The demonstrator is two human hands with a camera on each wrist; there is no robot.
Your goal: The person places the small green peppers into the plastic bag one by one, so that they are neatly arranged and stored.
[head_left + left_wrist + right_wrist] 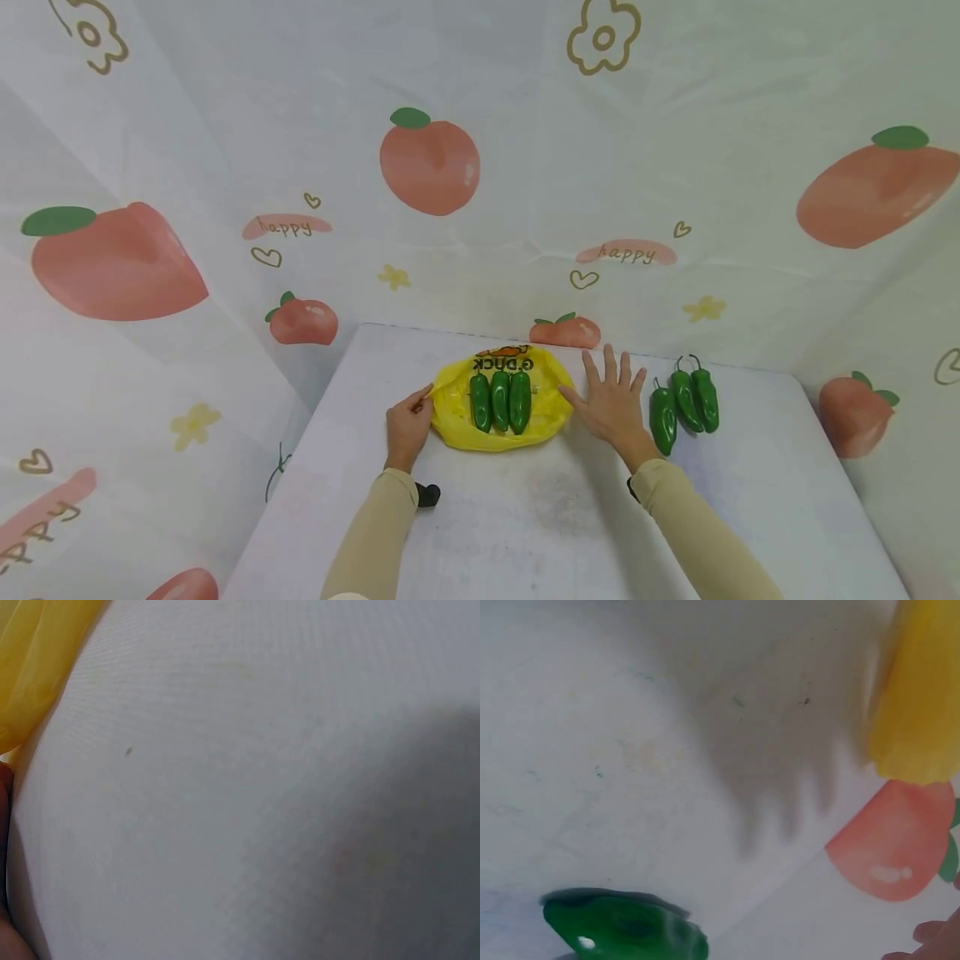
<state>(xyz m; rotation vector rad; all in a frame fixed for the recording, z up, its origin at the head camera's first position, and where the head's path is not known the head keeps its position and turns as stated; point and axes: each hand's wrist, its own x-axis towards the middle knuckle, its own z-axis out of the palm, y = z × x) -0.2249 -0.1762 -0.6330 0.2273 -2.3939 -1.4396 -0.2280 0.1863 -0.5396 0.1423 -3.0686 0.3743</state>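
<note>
A yellow plastic bag (450, 421) with "G.DUCK" print lies spread on the table, its edge raised in a rough ring. Three green peppers (500, 402) lie side by side within that ring. At the bag's left edge, my left hand (407, 427) pinches the plastic between thumb and fingers. My right hand (611, 410) is spread wide at the other side, thumb at the bag's right edge; whether it touches cannot be told. Yellow plastic (37, 667) fills a corner of the left wrist view. The right wrist view catches fingertips (930, 941) and one pepper (622, 926).
Three more green peppers (684, 400) lie on the white table (525, 525) to the right of my right forearm. A cloth (510, 267) printed with peaches hangs behind and at both sides. Dark wrist gear (428, 495) sticks out by my left cuff.
</note>
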